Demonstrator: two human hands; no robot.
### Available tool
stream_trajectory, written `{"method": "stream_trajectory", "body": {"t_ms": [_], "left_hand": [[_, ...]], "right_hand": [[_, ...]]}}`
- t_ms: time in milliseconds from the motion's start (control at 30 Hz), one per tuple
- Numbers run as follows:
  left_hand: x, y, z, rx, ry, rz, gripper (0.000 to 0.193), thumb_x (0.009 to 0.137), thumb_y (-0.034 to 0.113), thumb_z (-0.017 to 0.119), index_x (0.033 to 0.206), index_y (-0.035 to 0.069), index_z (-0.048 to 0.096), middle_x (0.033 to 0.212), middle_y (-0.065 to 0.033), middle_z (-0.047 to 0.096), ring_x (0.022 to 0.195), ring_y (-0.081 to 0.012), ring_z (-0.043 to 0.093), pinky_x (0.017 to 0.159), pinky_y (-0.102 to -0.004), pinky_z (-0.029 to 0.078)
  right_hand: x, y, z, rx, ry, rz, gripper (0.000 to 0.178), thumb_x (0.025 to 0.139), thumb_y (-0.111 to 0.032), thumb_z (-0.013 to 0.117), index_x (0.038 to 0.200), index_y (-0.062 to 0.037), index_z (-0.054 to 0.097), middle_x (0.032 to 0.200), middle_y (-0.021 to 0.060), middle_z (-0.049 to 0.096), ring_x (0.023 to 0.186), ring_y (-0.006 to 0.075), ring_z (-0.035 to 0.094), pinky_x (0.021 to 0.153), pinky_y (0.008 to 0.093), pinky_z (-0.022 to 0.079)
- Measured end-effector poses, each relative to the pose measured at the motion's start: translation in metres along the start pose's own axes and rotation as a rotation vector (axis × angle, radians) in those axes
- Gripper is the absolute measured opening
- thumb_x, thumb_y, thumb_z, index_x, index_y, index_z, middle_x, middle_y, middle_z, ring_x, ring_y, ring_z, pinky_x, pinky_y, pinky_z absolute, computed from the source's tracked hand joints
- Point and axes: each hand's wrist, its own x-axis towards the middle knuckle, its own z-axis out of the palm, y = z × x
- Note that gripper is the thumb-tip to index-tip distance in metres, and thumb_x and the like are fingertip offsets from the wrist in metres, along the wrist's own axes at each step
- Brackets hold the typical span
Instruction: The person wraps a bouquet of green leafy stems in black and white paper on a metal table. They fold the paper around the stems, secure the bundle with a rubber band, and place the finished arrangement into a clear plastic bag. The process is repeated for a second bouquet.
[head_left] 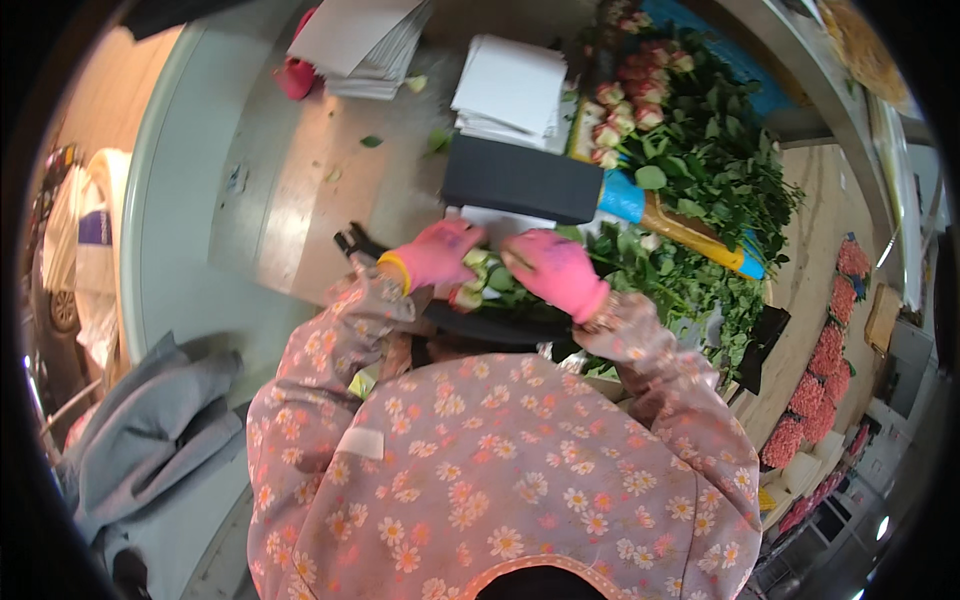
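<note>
Pale green-and-pink roses lie between my hands, close to my body, with their leafy stems running right. My left hand, in a pink glove with a yellow cuff, is closed at the rose heads. My right hand, also pink-gloved, has its fingers bent down over the leaves beside them; whatever they grip is hidden. Just beyond both hands lies a long black block, across white sheets. A black curved edge shows below the roses.
Two stacks of white paper stand farther back on the metal table. A large heap of leafy roses fills the right back, beside a blue-and-yellow strip. Pink flower bunches stand far right. Grey cloth hangs left.
</note>
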Motion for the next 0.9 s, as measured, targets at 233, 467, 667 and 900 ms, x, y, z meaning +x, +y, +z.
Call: {"method": "stream_trajectory", "body": {"t_ms": [233,467,667,900], "left_hand": [[-0.009,0.008,-0.002,-0.188,0.108,0.055,0.052,0.070,0.025,0.069,0.116,0.010,0.050,0.113,-0.0164,0.050,0.109,-0.0341,0.048,0.094,-0.0392,0.040],[-0.011,0.016,-0.003,-0.168,0.092,0.005,0.049,0.071,0.023,0.067,0.116,0.011,0.050,0.115,-0.0138,0.049,0.107,-0.0322,0.050,0.093,-0.0374,0.040],[-0.012,0.020,-0.004,-0.133,0.094,-0.060,0.050,0.072,0.025,0.068,0.116,0.010,0.050,0.115,-0.0143,0.050,0.108,-0.0323,0.050,0.093,-0.0366,0.040],[-0.009,0.011,0.000,-0.190,0.084,0.009,0.050,0.071,0.026,0.067,0.116,0.009,0.050,0.115,-0.0154,0.049,0.109,-0.0330,0.049,0.094,-0.0370,0.040]], "right_hand": [[0.014,0.227,-0.060,-0.032,0.279,0.633,0.021,0.087,-0.020,0.048,0.099,-0.0102,0.061,0.093,0.0183,0.064,0.087,0.0375,0.060,0.075,0.0452,0.048],[0.076,0.273,-0.045,-0.368,0.014,0.861,0.026,0.080,-0.024,0.054,0.103,-0.0142,0.062,0.103,0.0150,0.063,0.097,0.0333,0.059,0.081,0.0431,0.049],[0.049,0.227,-0.097,-0.284,0.387,0.643,0.033,0.075,-0.025,0.064,0.104,-0.0107,0.058,0.100,0.0135,0.063,0.091,0.0313,0.061,0.077,0.0411,0.049],[-0.066,0.078,-0.271,0.229,1.596,0.255,0.023,0.086,-0.002,0.058,0.109,-0.0008,0.061,0.101,0.0159,0.065,0.081,0.0183,0.065,0.066,0.0220,0.052]]}}
